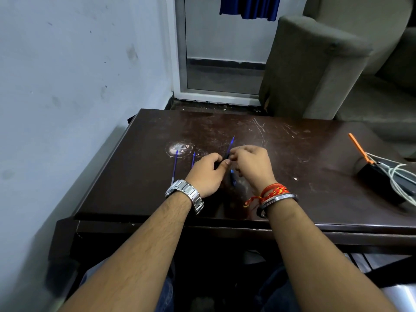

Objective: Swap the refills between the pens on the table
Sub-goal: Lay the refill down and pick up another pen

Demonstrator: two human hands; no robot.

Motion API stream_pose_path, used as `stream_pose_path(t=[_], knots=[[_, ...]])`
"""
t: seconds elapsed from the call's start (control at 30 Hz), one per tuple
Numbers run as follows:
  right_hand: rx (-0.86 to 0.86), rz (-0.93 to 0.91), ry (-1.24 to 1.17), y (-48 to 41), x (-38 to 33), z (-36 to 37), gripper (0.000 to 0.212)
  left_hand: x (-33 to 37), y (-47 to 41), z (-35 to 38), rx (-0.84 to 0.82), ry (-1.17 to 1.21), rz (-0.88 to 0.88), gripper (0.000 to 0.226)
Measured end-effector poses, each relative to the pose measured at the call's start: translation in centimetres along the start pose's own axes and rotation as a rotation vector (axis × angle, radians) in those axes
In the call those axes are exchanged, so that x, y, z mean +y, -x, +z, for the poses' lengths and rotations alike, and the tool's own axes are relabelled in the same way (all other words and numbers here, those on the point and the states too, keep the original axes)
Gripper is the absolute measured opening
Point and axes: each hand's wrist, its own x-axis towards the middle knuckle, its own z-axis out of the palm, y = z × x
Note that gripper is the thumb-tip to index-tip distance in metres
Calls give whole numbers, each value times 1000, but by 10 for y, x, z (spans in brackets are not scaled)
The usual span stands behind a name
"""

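Already, in the head view, you are mid-swap: your left hand [208, 174] pinches a dark pen barrel [221, 161], while your right hand [252, 164] closes its fingers around the blue refill [231, 144] sticking out of its far end. Whether it is going in or coming out, you cannot tell from here. Two loose refills [175, 164] lie on the table [315, 199] just left of your left hand, and a blue pen part [233, 177] rests below your right palm, so I judge reassembly largely remains. For room, the wall crowds your left side, with the table's left edge near the loose refills. To the right lies bare tabletop, until the black box with white cable [387, 179].
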Motion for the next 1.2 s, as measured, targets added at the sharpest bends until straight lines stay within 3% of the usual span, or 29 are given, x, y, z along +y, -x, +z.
stream_pose_path(t=[0.07, 0.33, 0.43, 0.57, 0.67, 0.77, 0.87, 1.0, 1.2], knots=[[-33, 57, -189, 0, -3, 0, 22, 2, 2, 1, -29, 110, -25, 22], [-47, -46, -136, 3, -3, -2, 13, 6, 6, 0, -65, 205, -67, 18], [51, -82, -297, -1, -6, -4, 15, 4, 6, 1, -126, 196, -95, 15], [287, -263, -546, -13, -11, -15, 6, 2, 6, -2, -163, 179, -125, 16], [419, -288, -268, -20, -4, -27, 13, 1, 5, -4, -163, 130, -134, 17], [279, -181, 230, -24, 10, -31, 18, 1, 5, -3, -157, 117, -140, 15], [167, -130, 504, -25, 19, -29, 23, 2, 6, -2, -155, 124, -142, 16], [140, -98, 704, -30, 27, -25, 20, 2, 6, 0, -155, 135, -147, 21], [108, -84, 782, -37, 38, -19, 16, 1, 5, 0, -164, 115, -139, 26]])
